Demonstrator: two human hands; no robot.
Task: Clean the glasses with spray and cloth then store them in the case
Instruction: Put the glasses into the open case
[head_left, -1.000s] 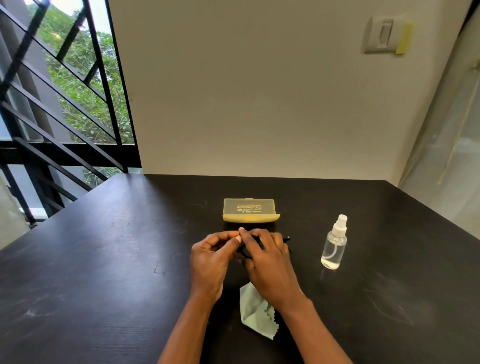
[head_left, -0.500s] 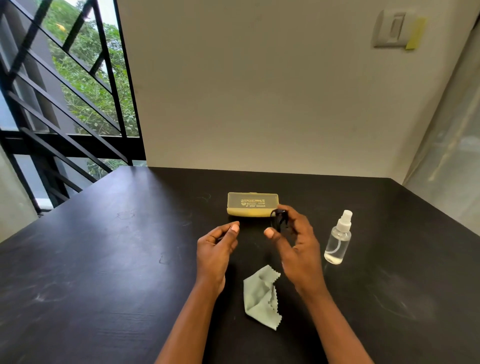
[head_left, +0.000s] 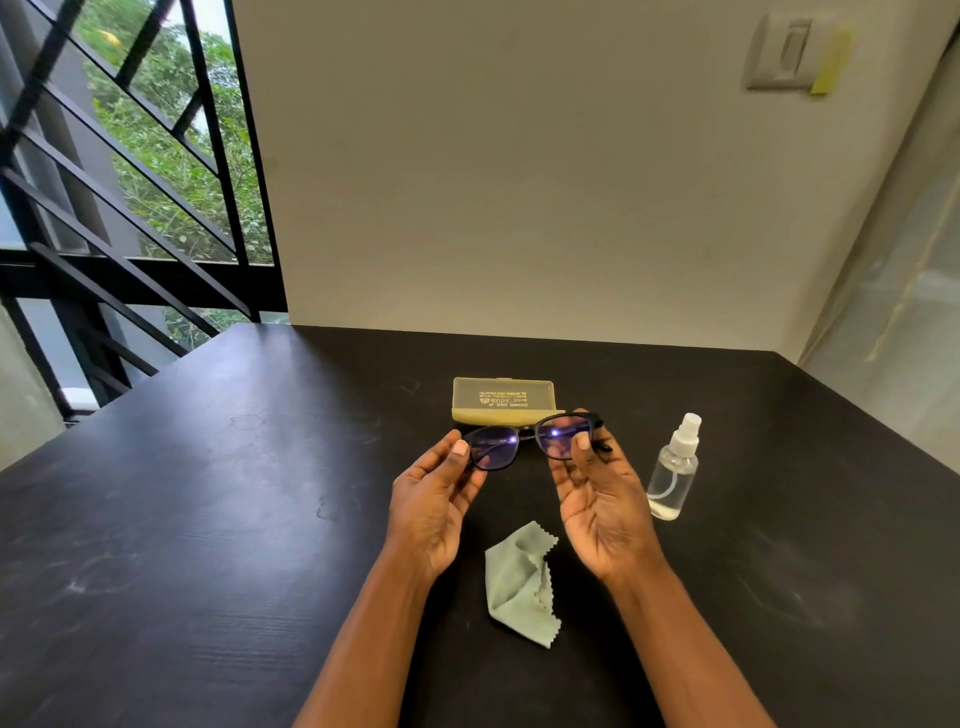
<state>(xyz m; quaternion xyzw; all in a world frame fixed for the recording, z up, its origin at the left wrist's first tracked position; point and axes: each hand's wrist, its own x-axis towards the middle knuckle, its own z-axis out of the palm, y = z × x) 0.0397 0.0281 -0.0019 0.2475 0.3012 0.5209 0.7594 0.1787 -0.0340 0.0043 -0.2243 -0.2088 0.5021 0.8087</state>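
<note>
Glasses (head_left: 532, 440) now unfolded, raised above table (head_left: 208, 519); frame ends pinched by left hand (head_left: 434, 499) and right hand (head_left: 597, 499). Inspection step judged; spray bottle (head_left: 674, 467), right, needed next.

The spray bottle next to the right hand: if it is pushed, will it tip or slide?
The spray bottle stands upright, tall and narrow, so a push near its cap would probably tip it. It looks mostly empty, so likely light. Once on its side, it would probably roll.
</note>
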